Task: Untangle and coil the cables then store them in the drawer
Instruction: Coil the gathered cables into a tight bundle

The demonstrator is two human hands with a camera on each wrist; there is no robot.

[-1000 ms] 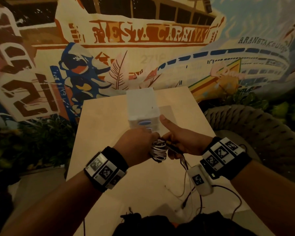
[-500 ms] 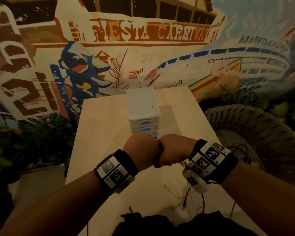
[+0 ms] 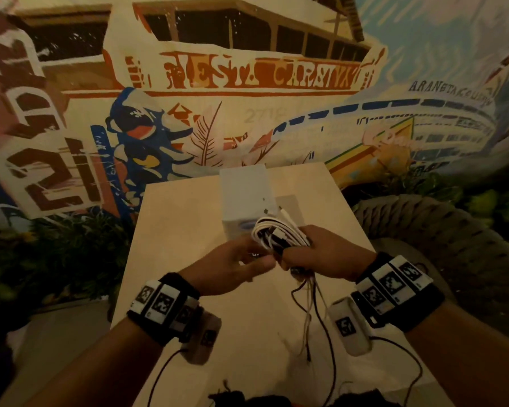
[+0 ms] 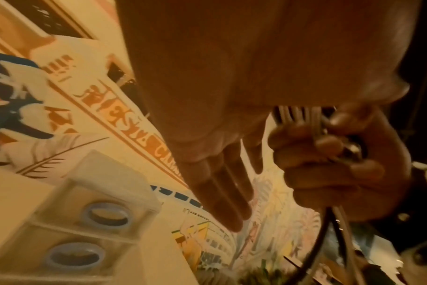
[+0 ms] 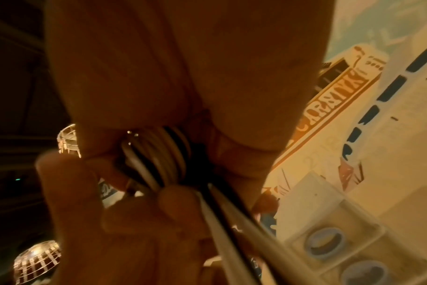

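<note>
A coil of white and black cables (image 3: 278, 234) is held above the table in front of the drawer unit. My right hand (image 3: 294, 254) grips it, with fingers curled round the bundle (image 5: 163, 154). Loose cable ends (image 3: 312, 312) hang from that hand down to the table. My left hand (image 3: 256, 258) is right beside the coil on its left, its fingers (image 4: 222, 194) straight and holding nothing. The left wrist view shows the right hand's curled fingers on the strands (image 4: 302, 119). The white plastic drawer unit (image 3: 244, 195) with blue handles (image 4: 107, 214) stands shut behind the hands.
The light wooden table (image 3: 182, 230) is narrow, with edges close on both sides. A woven rope chair (image 3: 441, 245) stands at the right. Plants (image 3: 56, 254) fill the left, and a painted mural wall (image 3: 247, 83) lies behind. Thin black wrist-camera leads (image 3: 329, 348) trail over the near table.
A second ago my left hand gripped the coil; then both fists met. Now the coil sits in my right hand, turned upward, and my left fingers have straightened.
</note>
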